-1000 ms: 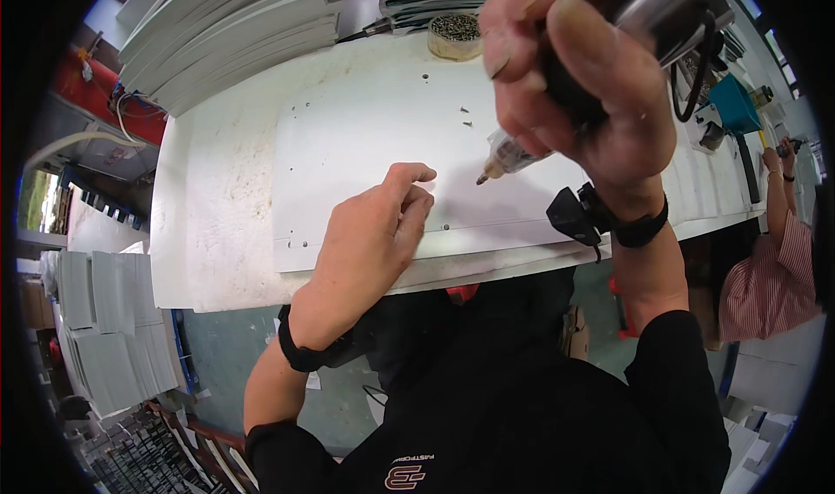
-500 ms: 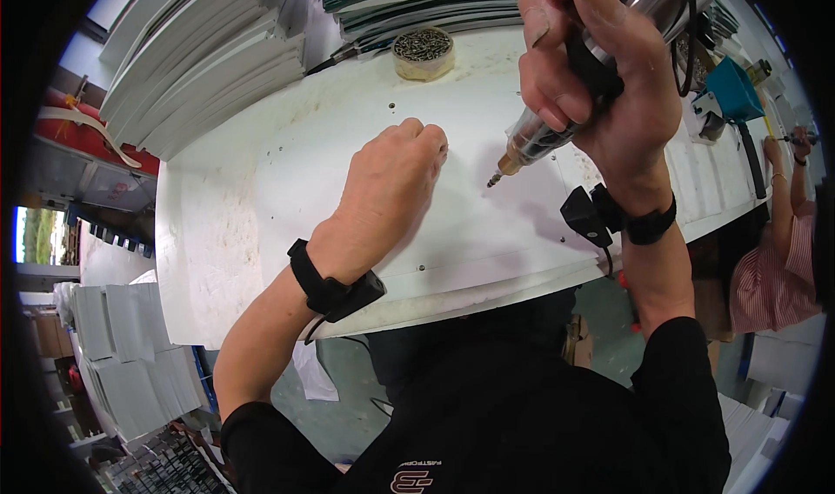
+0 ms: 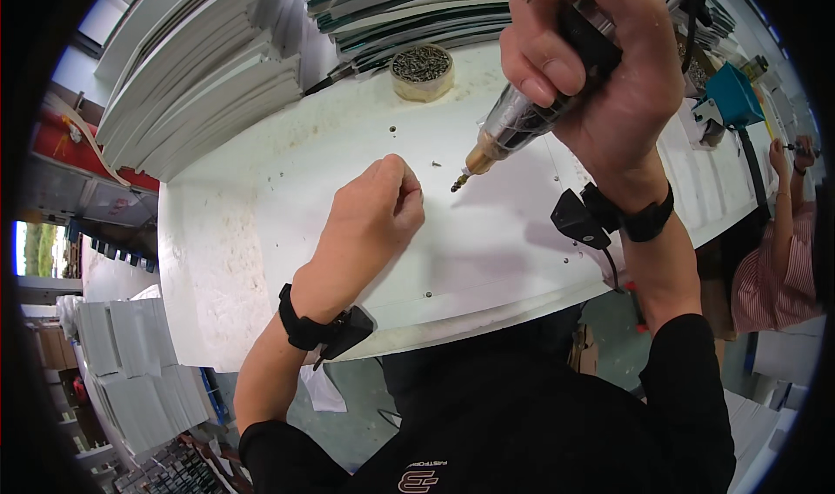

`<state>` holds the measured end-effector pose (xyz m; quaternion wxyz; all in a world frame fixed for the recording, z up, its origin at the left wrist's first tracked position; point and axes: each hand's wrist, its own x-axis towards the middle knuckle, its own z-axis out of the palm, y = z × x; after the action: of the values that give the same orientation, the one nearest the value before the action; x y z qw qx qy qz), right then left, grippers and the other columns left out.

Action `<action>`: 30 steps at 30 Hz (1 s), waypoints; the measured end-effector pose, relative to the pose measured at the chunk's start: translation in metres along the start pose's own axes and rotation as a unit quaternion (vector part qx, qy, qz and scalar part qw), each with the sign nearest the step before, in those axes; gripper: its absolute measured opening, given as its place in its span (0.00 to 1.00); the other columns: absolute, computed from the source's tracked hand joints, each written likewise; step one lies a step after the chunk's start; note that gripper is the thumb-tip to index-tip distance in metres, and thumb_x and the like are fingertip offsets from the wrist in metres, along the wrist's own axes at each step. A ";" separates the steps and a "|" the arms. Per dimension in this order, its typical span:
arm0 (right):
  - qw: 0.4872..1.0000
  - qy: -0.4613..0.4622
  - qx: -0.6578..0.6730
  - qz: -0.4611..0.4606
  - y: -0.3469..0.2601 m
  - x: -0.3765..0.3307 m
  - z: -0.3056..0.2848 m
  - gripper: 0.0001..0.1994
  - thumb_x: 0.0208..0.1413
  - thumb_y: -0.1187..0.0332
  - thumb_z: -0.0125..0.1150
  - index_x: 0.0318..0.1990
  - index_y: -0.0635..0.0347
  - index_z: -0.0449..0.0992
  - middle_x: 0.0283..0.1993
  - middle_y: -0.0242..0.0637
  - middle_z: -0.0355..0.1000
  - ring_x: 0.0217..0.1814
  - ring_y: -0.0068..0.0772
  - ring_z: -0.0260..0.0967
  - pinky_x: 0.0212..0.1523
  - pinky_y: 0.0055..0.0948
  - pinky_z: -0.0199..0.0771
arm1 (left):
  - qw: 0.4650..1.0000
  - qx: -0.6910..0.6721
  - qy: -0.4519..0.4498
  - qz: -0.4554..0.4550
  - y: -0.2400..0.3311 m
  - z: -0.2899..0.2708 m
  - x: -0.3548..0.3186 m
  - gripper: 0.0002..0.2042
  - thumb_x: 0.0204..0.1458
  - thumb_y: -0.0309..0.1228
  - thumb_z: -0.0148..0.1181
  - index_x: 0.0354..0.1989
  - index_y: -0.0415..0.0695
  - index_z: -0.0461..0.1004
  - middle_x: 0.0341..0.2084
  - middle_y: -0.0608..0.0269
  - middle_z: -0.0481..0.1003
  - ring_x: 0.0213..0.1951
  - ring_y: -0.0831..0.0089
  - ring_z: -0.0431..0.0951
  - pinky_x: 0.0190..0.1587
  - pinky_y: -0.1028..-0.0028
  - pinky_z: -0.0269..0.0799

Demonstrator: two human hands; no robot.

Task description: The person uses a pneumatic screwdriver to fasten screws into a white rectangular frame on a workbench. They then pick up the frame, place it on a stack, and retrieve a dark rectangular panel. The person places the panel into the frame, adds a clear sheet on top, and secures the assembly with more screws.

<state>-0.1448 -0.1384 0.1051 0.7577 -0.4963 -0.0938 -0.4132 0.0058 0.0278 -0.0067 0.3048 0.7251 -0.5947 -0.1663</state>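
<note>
My right hand (image 3: 609, 85) is wrapped around an electric screwdriver (image 3: 513, 124), its bit slanting down to the left, just above a white panel (image 3: 496, 242). My left hand (image 3: 370, 211) is closed over the panel to the left of the bit, its fingertips curled under; whatever they hold is hidden. One loose screw (image 3: 437, 163) lies between the hand and the bit. Screw heads dot the panel, one of them (image 3: 428, 295) near the front edge. A round tub of small screws (image 3: 421, 75) stands beyond the panel.
Stacked white panels (image 3: 204, 94) rise at the back left, with more sheets (image 3: 391, 11) behind the tub. To the right are a teal tool holder (image 3: 733, 94) and a co-worker's striped sleeve (image 3: 774, 281). White stacks (image 3: 139, 346) stand off to the left.
The bit has moved left and nearer to my left hand. My left hand has shifted slightly left and down, and the loose screw now shows. The view has also moved a little.
</note>
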 end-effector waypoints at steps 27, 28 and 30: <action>0.994 0.052 0.093 0.012 0.049 0.016 0.010 0.11 0.71 0.60 0.49 0.40 0.56 0.65 0.30 0.33 0.70 0.11 0.21 0.59 0.12 0.25 0.66 | 0.794 -0.589 -0.035 -0.147 -0.024 -0.015 -0.022 0.09 0.65 0.25 0.60 0.49 0.45 0.68 0.41 0.67 0.70 0.41 0.79 0.77 0.52 0.72 0.82; 0.994 0.046 0.099 0.011 0.048 0.017 0.009 0.11 0.71 0.60 0.49 0.40 0.56 0.65 0.30 0.33 0.70 0.11 0.21 0.59 0.12 0.25 0.66 | 0.792 -0.592 -0.039 -0.145 -0.024 -0.014 -0.021 0.09 0.65 0.25 0.60 0.49 0.45 0.68 0.41 0.67 0.70 0.41 0.79 0.77 0.52 0.72 0.81; 0.994 0.016 0.105 0.004 0.048 0.020 0.004 0.11 0.71 0.60 0.49 0.40 0.57 0.65 0.30 0.33 0.70 0.11 0.21 0.59 0.12 0.25 0.66 | 0.781 -0.608 -0.042 -0.137 -0.026 -0.012 -0.021 0.08 0.65 0.25 0.59 0.49 0.45 0.68 0.42 0.67 0.70 0.41 0.78 0.77 0.51 0.71 0.81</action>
<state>-0.0969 -0.1377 0.0857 0.8085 -0.4079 -0.1225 -0.4062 0.0277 0.0533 -0.0165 0.6309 0.4556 -0.2767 -0.5638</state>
